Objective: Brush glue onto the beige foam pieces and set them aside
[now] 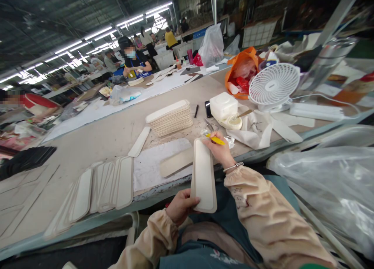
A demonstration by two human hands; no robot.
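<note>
My left hand (182, 204) grips the lower end of a long off-white panel (203, 175) with rounded corners, thumb on top. A second panel seems to lie behind it. My right hand (221, 149) is at the panel's upper end and holds a small yellow tool (216, 139); its working tip cannot be made out. Beneath, a beige strip (177, 162) lies on a white sheet (152, 166) at the table edge. A neat stack of similar panels (171, 119) stands beyond, with a single narrow piece (139, 141) beside it.
Fanned-out panels (108, 183) overlap along the table's front edge at left. At right are a white plastic container (224, 107), scissors (209, 125), a white fan (274, 86), an orange bag (242, 70) and a clear bottle (330, 62). A masked co-worker (136, 60) is across the table.
</note>
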